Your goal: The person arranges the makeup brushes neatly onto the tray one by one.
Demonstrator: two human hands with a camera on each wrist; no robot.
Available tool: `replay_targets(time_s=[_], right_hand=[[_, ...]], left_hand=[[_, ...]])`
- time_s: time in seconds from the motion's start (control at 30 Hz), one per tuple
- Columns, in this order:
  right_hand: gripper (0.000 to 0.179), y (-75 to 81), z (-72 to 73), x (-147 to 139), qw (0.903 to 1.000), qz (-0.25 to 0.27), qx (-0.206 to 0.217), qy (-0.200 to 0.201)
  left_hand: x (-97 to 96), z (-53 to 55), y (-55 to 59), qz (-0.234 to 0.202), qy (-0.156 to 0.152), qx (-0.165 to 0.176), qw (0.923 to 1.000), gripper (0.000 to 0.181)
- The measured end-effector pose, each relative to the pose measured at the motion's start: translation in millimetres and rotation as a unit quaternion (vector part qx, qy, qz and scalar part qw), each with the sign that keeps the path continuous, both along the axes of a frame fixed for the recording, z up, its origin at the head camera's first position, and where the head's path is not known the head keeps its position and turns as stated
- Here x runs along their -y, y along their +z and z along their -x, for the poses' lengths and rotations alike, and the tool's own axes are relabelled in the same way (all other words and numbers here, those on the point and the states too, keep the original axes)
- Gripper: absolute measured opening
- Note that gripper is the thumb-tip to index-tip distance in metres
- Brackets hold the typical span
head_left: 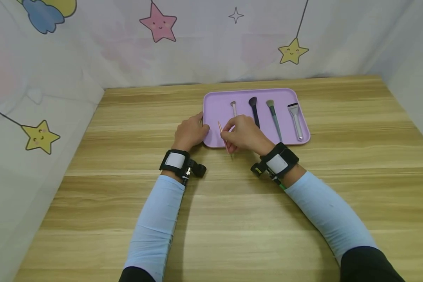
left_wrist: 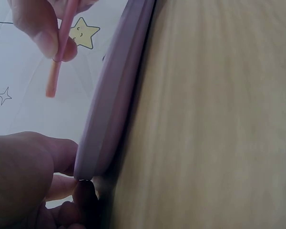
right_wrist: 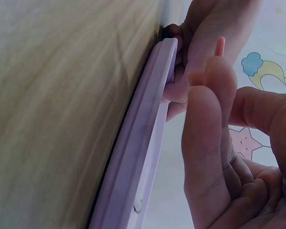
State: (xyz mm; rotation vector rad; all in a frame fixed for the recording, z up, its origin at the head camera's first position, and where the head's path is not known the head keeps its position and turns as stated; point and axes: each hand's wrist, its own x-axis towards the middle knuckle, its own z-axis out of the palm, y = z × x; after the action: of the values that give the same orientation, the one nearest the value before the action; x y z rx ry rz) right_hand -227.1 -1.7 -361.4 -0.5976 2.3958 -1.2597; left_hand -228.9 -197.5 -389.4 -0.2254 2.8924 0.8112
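A thin pink makeup brush (head_left: pixel 220 127) is pinched between the thumb and fingers of my right hand (head_left: pixel 248 134), held slantwise over the tray's near left part. In the left wrist view its orange-tan end (left_wrist: pixel 51 86) points down past the fingertips. My left hand (head_left: pixel 191 133) grips the left edge of a lilac tray (head_left: pixel 215 103), thumb at the rim and fingers underneath. On the tray lie a small pale brush (head_left: pixel 233 105), partly hidden by my right hand, a black angled brush (head_left: pixel 253 105), a green-handled brush (head_left: pixel 274 114) and a flat silver-handled brush (head_left: pixel 296 119).
The wooden table (head_left: pixel 225 219) extends around the tray on all sides. White curtains with printed stars (head_left: pixel 158 23) hang behind it and to the left. Each wrist wears a black strap with a small camera.
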Motion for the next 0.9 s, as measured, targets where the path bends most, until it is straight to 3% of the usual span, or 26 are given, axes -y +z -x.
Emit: replay_targets(time_s=[0.9], right_hand=[[0.017,-8.4,16.5,7,0.9992,-0.029,0.021,-0.017]], left_hand=[[0.2,-0.7,0.4,0.007,-0.001,-0.004,1.0000,0.064]])
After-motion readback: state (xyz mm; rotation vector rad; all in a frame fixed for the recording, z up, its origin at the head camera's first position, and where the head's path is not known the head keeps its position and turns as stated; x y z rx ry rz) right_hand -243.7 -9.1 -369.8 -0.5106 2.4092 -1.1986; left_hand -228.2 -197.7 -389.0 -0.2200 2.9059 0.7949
